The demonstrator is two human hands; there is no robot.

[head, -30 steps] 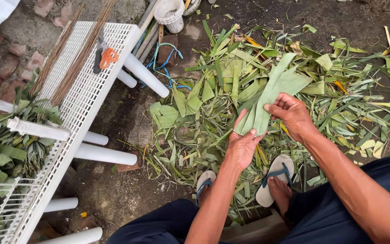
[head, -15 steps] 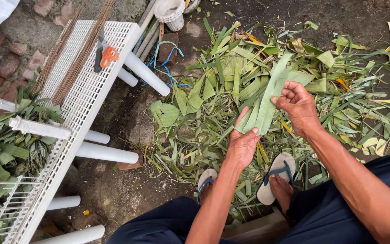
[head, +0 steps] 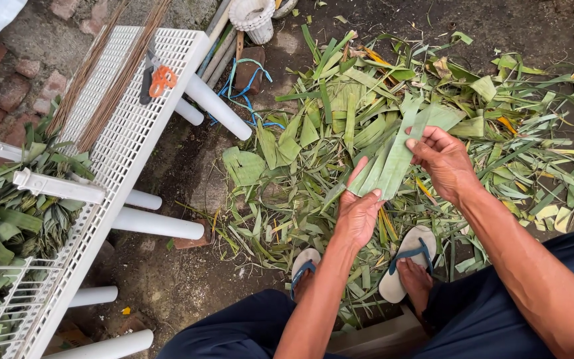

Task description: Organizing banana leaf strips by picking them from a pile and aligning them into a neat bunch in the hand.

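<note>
My left hand (head: 359,211) and my right hand (head: 443,161) both grip one long green leaf strip (head: 400,149). The left holds its lower end, the right pinches it further up near the middle. The strip slants up and to the right above a large heap of cut green leaves (head: 340,126) spread on the dirt ground. My feet in pale sandals (head: 406,262) stand at the near edge of the heap.
A white perforated plastic rack (head: 127,133) lies on its side at the left, its round legs (head: 217,106) pointing right. Thin brown sticks (head: 111,80) and orange-handled scissors (head: 157,80) rest on it. Folded leaves (head: 8,219) fill a white basket. Blue cord (head: 250,90) lies near a brick.
Both hands have kept hold of the leaf strip; the right hand has shifted slightly along it. Nothing else has moved.
</note>
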